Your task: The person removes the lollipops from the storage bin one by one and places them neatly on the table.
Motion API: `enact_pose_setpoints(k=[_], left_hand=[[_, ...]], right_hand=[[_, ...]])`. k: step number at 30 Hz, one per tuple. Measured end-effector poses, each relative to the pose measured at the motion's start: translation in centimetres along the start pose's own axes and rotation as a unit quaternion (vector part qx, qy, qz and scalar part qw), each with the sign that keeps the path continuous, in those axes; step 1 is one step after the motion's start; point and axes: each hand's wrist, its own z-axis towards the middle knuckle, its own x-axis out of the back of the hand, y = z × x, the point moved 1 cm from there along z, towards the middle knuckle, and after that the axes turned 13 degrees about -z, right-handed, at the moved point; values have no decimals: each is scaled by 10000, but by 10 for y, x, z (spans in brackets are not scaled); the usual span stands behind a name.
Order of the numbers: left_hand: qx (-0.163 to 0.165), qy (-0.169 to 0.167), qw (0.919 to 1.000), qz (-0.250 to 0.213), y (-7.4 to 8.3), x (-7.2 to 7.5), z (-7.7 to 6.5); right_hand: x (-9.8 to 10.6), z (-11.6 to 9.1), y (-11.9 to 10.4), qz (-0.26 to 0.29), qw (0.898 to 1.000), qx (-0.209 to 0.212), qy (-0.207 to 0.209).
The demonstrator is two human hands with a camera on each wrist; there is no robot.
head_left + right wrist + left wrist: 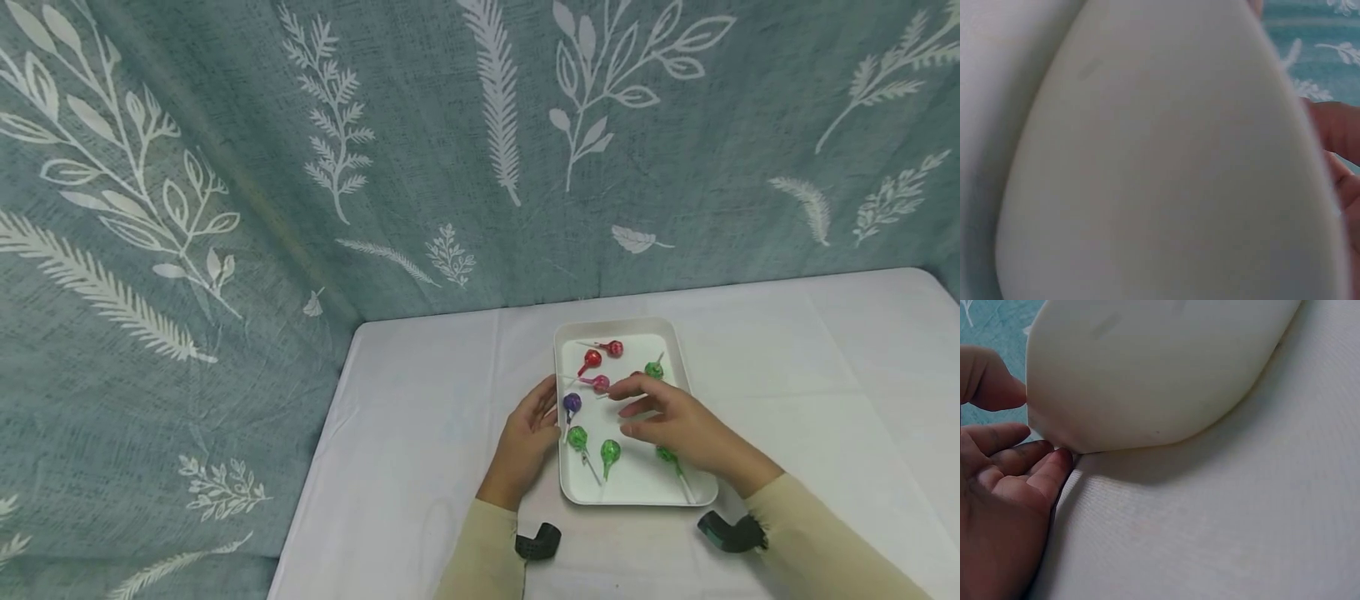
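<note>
A white rectangular tray [637, 492] holds several wrapped lollipops lying apart. My left hand [527, 442] holds the tray's left side. In the left wrist view, the thumb and fingertips of that hand [1007, 481] meet the tray's wall [1147, 375]. Over the tray's right half hovers my right hand [678, 421], fingers bent loosely and thumb apart from them, with nothing seen between. Near its fingertips lie a pink lollipop [600, 383] and a partly covered red one [637, 374]. A green lollipop [666, 454] sits partly beneath this hand. The right wrist view mostly shows the tray's wall [1160, 156].
Two red lollipops [592, 358] lie toward the tray's far end, a purple one [572, 402] by its left wall. Green lollipops [611, 452] are at the near left, another [654, 369] far right. A white cloth [420, 433] covers the table; a patterned curtain [420, 150] hangs behind.
</note>
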Motion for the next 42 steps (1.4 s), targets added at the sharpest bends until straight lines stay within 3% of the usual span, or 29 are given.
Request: enact_pose_setpoints(k=[13, 29, 42], left_hand=[[-121, -79, 9999, -25, -1, 0, -1], [-137, -115, 9998, -13, 0, 2, -3], [-87, -54, 9999, -23, 4, 0, -4]], right_hand=[[-24, 4, 2, -556, 9972, 98, -496], [-38, 1, 9, -1249, 9912, 247, -373], [-32, -1, 2, -606, 9977, -43, -309]])
